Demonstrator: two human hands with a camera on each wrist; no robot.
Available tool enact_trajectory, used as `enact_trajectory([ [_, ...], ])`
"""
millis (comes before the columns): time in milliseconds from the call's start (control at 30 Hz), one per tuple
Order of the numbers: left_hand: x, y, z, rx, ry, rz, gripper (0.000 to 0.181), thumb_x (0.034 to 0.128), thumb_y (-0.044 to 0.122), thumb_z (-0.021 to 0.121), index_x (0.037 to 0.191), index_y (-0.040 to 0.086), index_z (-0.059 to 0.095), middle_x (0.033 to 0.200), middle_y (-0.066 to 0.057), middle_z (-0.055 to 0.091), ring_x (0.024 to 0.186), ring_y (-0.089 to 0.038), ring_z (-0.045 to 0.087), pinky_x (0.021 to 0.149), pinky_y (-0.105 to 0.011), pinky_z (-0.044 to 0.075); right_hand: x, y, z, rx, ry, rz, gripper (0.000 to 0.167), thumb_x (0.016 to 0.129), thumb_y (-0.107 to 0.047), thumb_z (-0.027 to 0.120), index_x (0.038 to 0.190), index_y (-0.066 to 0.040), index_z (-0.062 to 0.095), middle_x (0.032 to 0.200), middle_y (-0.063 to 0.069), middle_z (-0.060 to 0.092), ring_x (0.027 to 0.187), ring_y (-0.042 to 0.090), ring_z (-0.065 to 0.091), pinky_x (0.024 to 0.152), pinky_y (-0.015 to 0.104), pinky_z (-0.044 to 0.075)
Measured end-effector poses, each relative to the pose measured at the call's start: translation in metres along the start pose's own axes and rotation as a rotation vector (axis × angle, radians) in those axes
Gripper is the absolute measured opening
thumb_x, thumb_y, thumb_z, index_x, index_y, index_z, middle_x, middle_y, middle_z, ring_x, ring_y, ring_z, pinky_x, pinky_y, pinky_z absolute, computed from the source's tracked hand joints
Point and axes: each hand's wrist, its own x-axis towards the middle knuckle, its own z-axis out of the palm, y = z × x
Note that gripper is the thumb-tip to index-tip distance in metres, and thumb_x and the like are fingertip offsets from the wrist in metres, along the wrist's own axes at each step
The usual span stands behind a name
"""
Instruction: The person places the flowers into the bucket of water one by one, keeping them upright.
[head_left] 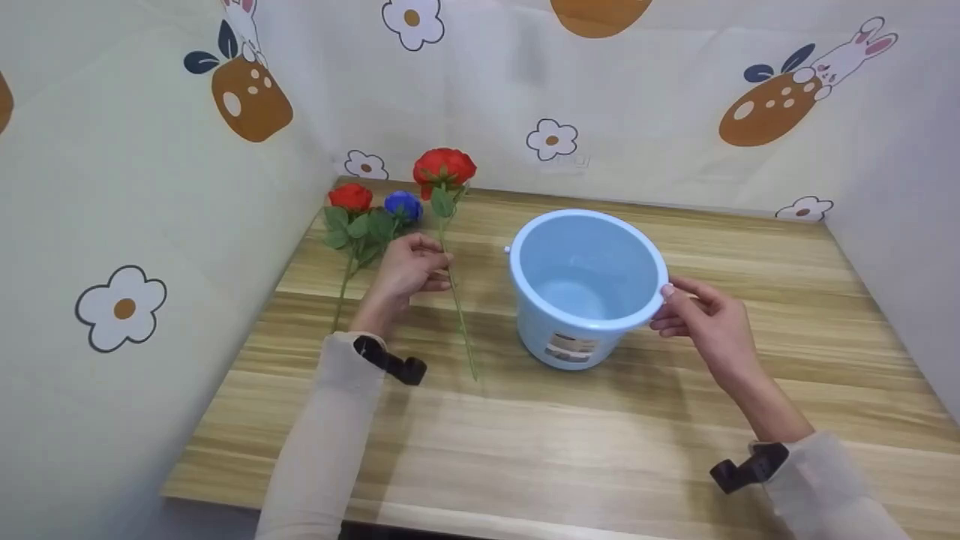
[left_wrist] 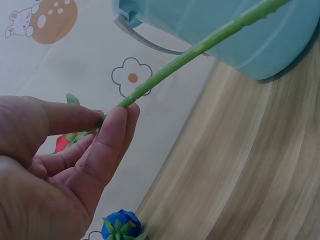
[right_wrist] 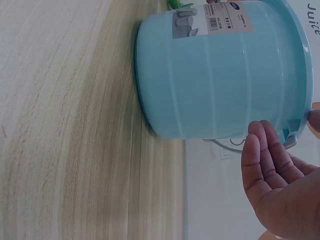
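Observation:
Between the thumb and fingertips of my left hand point(head_left: 409, 268) is the green stem point(left_wrist: 175, 64) of an artificial red rose point(head_left: 444, 166). That rose is held upright at a slant, its bloom toward the back wall and its stem end toward me. A light blue bucket point(head_left: 534, 322) stands upright to its right, with nothing visible inside. My right hand point(head_left: 716, 322) grips the bucket's right rim, thumb on the edge and fingers against the outside. In the right wrist view the fingers point(right_wrist: 270, 160) lie just below the rim, near the handle joint.
Left of my left hand, a second red rose point(head_left: 351, 197) and a blue rose point(head_left: 403, 205) lie on the wooden table point(head_left: 555, 427). A patterned cloth wall point(head_left: 480, 97) encloses the table's back and sides. The bucket's thin handle point(left_wrist: 150, 46) hangs at its far side.

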Motion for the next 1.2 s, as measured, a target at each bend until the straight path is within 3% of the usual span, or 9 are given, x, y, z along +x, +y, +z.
enact_trajectory([
  [467, -0.005, 0.015, 0.004, -0.065, -0.016, 0.017, 0.016, 0.0996, -0.003, 0.065, 0.112, -0.002, 0.056, 0.086, -0.004, 0.067, 0.060, -0.013, 0.069, 0.059, -0.024, 0.064, 0.000, 0.001, 0.000, 0.015, 0.003, -0.009, 0.056, 0.105, -0.027, 0.068, 0.144, 0.010, 0.055, 0.080, -0.004, 0.078, 0.073, 0.011, 0.077, 0.072, 0.027, 0.067],
  [700, -0.008, 0.020, 0.006, -0.091, -0.032, 0.035, 0.012, 0.1000, -0.002, 0.065, 0.105, 0.004, 0.056, 0.084, -0.002, 0.066, 0.059, -0.013, 0.068, 0.060, -0.025, 0.065, 0.000, 0.001, 0.001, 0.020, 0.006, -0.004, 0.057, 0.104, -0.027, 0.069, 0.144, 0.010, 0.054, 0.080, -0.004, 0.078, 0.073, 0.011, 0.077, 0.071, 0.026, 0.067],
  [1200, -0.015, 0.031, 0.011, -0.100, -0.055, 0.065, 0.013, 0.1000, -0.002, 0.066, 0.109, 0.001, 0.056, 0.082, -0.003, 0.068, 0.062, -0.015, 0.072, 0.061, -0.026, 0.066, 0.000, 0.002, 0.002, 0.006, 0.004, 0.000, 0.057, 0.105, -0.028, 0.068, 0.145, 0.009, 0.054, 0.080, -0.005, 0.078, 0.074, 0.011, 0.077, 0.072, 0.027, 0.067],
])
